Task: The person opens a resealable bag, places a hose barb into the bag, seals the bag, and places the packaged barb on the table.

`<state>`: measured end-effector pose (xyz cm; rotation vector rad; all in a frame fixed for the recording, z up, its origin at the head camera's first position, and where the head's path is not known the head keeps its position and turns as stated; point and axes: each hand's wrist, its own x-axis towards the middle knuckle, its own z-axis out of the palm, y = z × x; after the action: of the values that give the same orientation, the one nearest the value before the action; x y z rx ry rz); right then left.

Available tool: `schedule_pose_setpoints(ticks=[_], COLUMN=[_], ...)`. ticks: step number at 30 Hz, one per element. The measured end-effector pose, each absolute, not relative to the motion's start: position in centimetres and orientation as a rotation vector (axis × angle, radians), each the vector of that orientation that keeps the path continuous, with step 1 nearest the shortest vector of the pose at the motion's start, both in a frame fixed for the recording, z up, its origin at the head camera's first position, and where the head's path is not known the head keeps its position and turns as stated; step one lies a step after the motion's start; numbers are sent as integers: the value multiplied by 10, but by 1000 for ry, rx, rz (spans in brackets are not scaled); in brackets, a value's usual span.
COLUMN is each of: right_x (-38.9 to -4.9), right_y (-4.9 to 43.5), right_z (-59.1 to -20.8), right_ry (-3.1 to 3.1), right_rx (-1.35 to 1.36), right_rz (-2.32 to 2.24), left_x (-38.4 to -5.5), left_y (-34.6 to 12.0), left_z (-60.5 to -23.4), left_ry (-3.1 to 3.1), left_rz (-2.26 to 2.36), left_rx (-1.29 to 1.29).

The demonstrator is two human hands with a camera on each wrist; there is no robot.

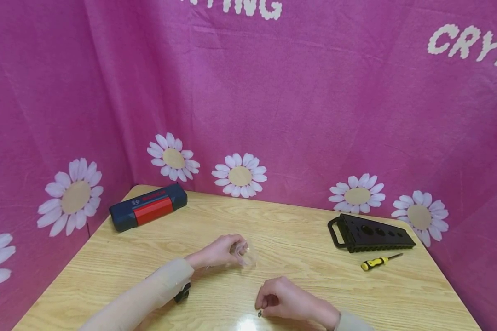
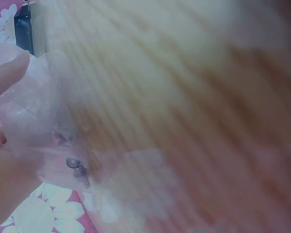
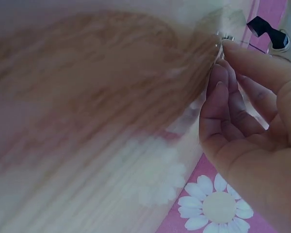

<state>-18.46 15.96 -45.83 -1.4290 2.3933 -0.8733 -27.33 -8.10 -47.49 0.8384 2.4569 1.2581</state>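
Observation:
My left hand (image 1: 222, 250) grips a crumpled clear plastic bag (image 1: 248, 256) above the middle of the table. Small dark metal pieces that look like screws (image 2: 77, 167) show through the bag's plastic in the left wrist view. Lower and to the right, close over the tabletop, my right hand (image 1: 287, 299) pinches a small shiny metal piece (image 1: 259, 313) between thumb and fingertip. That piece (image 3: 227, 37) is mostly hidden by the fingertips in the right wrist view. Beside the left forearm lies a black object (image 1: 182, 293), partly covered by the sleeve.
A dark blue and red Bosch case (image 1: 149, 208) lies at the table's back left. Toward the back right is a black holder with a handle and holes (image 1: 374, 233). A yellow and black screwdriver (image 1: 374, 263) lies in front of it. Pink floral cloth (image 1: 273, 115) hangs behind the table.

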Motion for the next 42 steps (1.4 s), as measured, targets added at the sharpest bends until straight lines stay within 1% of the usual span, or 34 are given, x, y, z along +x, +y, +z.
schedule_pose_setpoints(ticks=[11,17,27,35,42], right_x=[-182,-186,-211,-237,-247], right_y=[157,158,157,144,133], right_z=[-458,-457,-444,-441,-442], right_ry=[2395,2392,2549,2751,2759], right_rx=[-1483,-1433,-1216,-1134,-1101], right_rz=[-873,-922,-1005,-1099,-1103], left_x=[-274,-274,-274,-274,-273], left_y=[-82,-82,-83,-81,-81], left_z=[-476,-474,-475,-475,-475], left_ry=[2473,2479,2466,2455,2448], left_rz=[1241,1237,1250,1242,1233], left_rx=[841,848,835,822,817])
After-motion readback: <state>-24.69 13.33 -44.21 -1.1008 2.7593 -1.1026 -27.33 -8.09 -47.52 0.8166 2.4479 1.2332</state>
